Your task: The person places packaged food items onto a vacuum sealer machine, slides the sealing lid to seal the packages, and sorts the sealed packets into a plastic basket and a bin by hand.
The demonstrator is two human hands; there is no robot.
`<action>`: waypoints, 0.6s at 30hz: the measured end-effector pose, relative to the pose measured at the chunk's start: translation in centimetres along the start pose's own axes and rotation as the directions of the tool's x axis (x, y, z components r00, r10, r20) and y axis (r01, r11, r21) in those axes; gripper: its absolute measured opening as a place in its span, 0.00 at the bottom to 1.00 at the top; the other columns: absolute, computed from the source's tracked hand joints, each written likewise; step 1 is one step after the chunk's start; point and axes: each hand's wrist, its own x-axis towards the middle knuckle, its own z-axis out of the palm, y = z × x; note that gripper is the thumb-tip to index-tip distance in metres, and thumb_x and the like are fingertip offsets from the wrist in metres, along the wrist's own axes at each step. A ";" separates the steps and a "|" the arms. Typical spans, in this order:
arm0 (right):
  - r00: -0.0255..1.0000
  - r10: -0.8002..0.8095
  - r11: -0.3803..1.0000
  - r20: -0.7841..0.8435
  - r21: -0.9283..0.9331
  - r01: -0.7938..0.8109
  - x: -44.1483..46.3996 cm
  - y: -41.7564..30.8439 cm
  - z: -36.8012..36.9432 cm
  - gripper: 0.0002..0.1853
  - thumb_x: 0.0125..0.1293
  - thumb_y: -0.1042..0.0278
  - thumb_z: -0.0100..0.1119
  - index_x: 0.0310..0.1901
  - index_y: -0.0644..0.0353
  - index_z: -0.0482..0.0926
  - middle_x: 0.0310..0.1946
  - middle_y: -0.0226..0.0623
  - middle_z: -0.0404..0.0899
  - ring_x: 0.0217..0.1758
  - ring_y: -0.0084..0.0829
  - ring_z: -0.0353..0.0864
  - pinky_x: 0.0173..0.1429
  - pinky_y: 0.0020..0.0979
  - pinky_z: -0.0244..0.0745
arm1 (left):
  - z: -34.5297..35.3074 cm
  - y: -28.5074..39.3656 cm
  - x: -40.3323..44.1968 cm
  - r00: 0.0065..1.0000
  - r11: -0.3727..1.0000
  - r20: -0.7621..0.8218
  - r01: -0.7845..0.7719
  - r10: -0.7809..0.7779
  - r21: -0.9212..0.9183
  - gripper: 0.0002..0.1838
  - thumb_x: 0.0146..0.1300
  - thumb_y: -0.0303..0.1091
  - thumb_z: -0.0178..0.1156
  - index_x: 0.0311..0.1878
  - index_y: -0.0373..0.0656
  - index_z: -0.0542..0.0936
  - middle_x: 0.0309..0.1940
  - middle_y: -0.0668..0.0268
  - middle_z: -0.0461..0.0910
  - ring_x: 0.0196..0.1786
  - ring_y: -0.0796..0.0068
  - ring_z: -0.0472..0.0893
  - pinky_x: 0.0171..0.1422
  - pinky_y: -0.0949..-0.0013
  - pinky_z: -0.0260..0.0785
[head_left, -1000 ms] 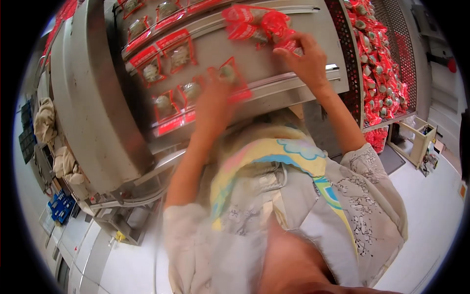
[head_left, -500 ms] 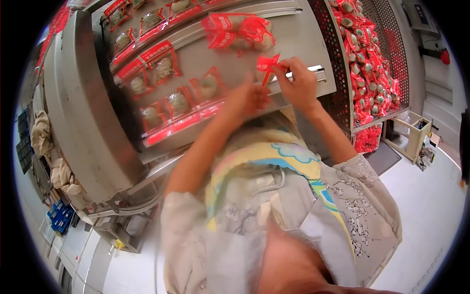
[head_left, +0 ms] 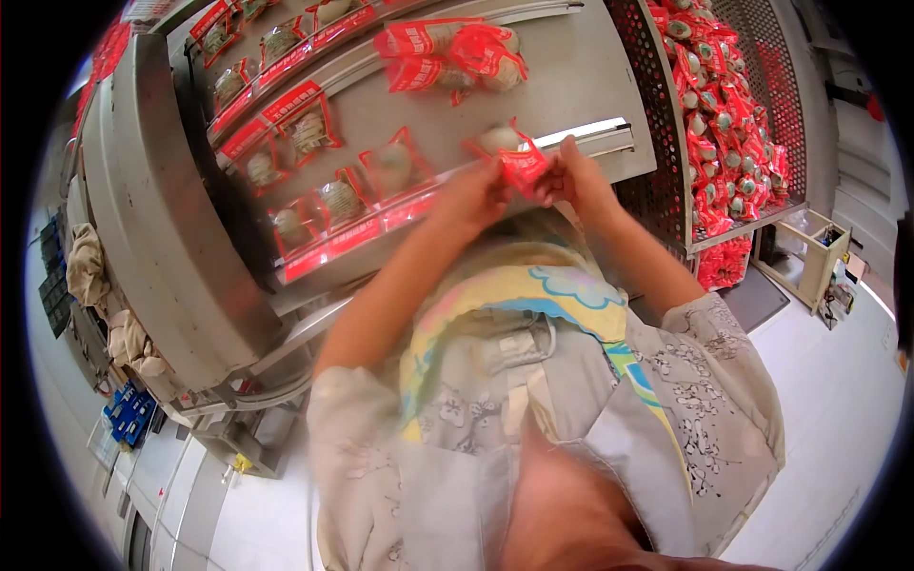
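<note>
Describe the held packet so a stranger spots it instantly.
Find the steel plate, then the left hand and right hand at its near edge. The packet between them is the only one in hand; its neighbours lie on the plate.

Packet point(head_left: 522, 169) in hand: print blurred, lower end partly covered by the right grip point(head_left: 571, 181). Left grip point(head_left: 479, 193): blurry, exact fingertip contact can't be told. Loose pile point(head_left: 455, 57) of packets: lower ones partly hidden under upper ones. Far row point(head_left: 283, 40): cut off by top edge. Perforated crate point(head_left: 766, 62): top cut off too; heap point(head_left: 728, 143) inside hides its own deeper packets. Small items point(head_left: 840, 303) by the side stand point(head_left: 804, 271): too small to tell.
</note>
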 end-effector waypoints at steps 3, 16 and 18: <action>0.978 0.202 0.963 0.059 -0.193 -0.188 2.1 -2.3 -1.3 0.18 0.65 0.50 0.61 0.35 0.60 0.79 0.23 0.27 0.76 0.21 0.17 0.72 0.25 0.17 0.66 | 0.2 0.1 -0.5 0.998 0.994 -0.056 -0.022 0.028 0.104 0.09 0.67 0.40 0.58 0.41 0.46 0.78 0.29 0.73 0.79 0.30 0.84 0.79 0.28 0.81 0.74; 0.941 0.015 0.790 0.338 -0.581 0.196 5.7 -6.5 -0.8 0.09 0.60 0.66 0.65 0.28 0.60 0.77 0.22 0.24 0.75 0.24 0.15 0.70 0.28 0.19 0.64 | 0.1 5.1 -3.8 0.925 0.717 0.062 -0.332 0.376 0.613 0.16 0.54 0.33 0.69 0.43 0.39 0.77 0.26 0.73 0.77 0.27 0.88 0.72 0.29 0.80 0.62; 0.925 -0.153 0.621 0.347 -0.694 0.363 6.9 -4.9 -0.5 0.10 0.60 0.65 0.66 0.29 0.61 0.77 0.21 0.24 0.75 0.24 0.15 0.70 0.28 0.21 0.64 | -1.7 5.9 -2.2 0.857 0.338 0.072 -0.277 0.510 0.899 0.17 0.52 0.32 0.69 0.44 0.38 0.76 0.26 0.69 0.78 0.27 0.83 0.74 0.31 0.75 0.65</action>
